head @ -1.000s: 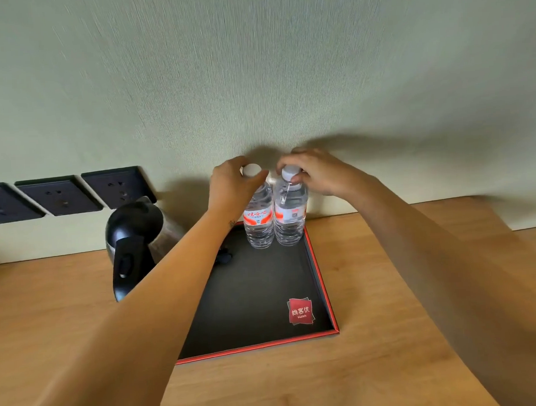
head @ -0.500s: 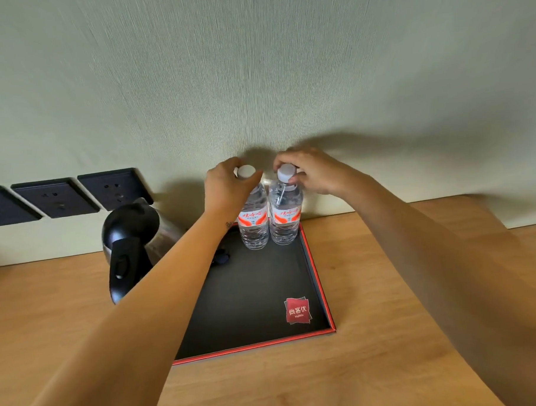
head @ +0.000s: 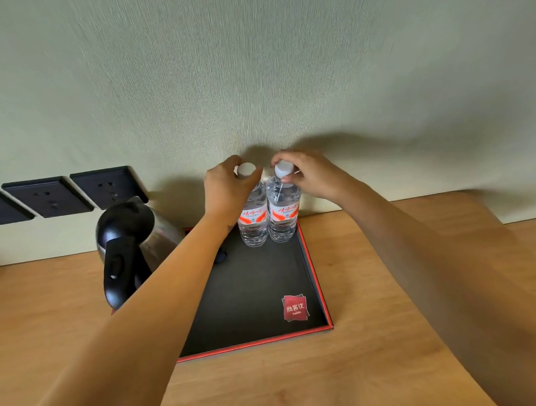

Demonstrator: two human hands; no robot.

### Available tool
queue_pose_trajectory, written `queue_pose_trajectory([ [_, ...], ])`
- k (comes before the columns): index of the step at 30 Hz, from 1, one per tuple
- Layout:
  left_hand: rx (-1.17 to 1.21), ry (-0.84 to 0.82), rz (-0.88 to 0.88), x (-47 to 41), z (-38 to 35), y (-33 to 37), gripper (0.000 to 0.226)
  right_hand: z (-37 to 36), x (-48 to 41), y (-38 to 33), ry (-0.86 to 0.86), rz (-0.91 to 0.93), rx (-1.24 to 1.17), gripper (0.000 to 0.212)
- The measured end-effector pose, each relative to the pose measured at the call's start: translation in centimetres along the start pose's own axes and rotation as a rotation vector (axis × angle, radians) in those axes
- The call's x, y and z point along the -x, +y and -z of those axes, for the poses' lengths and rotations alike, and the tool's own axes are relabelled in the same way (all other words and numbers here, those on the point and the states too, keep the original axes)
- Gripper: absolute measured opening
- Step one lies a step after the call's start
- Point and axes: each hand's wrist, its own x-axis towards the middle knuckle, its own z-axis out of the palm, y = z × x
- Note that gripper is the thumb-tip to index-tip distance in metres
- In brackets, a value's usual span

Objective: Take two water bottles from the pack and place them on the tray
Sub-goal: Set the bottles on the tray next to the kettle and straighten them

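Note:
Two clear water bottles with white caps and red-and-white labels stand upright, side by side, in the far right corner of the black, red-edged tray (head: 316, 280). My left hand (head: 226, 189) is wrapped around the neck of the left bottle (head: 253, 225). My right hand (head: 313, 176) pinches the neck of the right bottle (head: 284, 216) just under its cap. The bottles touch each other. No pack is in view.
A black and steel electric kettle (head: 125, 239) stands on the left part of the tray, close to my left forearm. Dark wall sockets (head: 106, 187) sit on the green wall behind it. The tray rests on a wooden tabletop (head: 390, 351) against the wall.
Both bottles have shifted a little farther back and left on the tray, toward the wall. Both hands stayed on the bottle necks.

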Motion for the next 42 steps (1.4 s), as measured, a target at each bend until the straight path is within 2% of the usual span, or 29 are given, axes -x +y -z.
queue_pose_trajectory([
  [4,0.016,0.007,0.006,-0.1,-0.1,0.0,0.029,-0.5,0.1,-0.5,0.099,-0.001,0.014,0.028],
  [12,0.048,-0.003,0.0,-0.2,0.3,-0.5,0.029,-0.8,0.1,-0.9,0.13,-0.011,0.029,0.025],
  [21,0.069,0.03,-0.044,0.6,0.0,-0.3,0.027,-0.6,0.4,-0.2,0.083,-0.022,0.04,0.03],
  [35,0.028,-0.079,-0.017,0.8,0.5,0.1,0.043,0.1,0.8,0.0,-0.007,-0.023,-0.011,0.032],
  [38,0.014,-0.137,0.01,0.9,0.9,0.6,0.045,0.1,1.0,-0.5,-0.025,-0.044,0.004,0.039],
  [42,-0.167,-0.131,-0.022,1.1,2.2,1.1,0.053,0.4,1.7,-1.8,-0.057,-0.025,0.064,0.055],
])
